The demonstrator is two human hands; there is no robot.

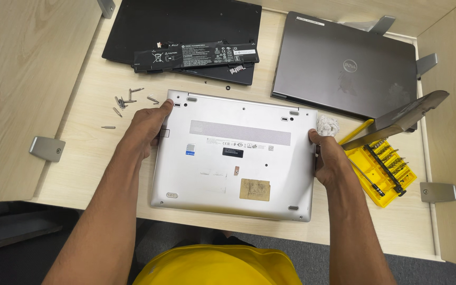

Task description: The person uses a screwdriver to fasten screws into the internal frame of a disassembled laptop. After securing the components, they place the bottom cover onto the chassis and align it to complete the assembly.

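My left hand [146, 126] and right hand [329, 158] grip opposite edges of the silver laptop [233, 158], fingers curled, steadying it bottom-up on the desk [91, 153]. Loose screws [125, 103] lie nearby, left.

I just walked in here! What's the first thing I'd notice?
A silver laptop lies bottom-up in the middle of the desk, with the left hand and right hand gripping its sides. A yellow screwdriver kit sits to the right, loose screws to the left.
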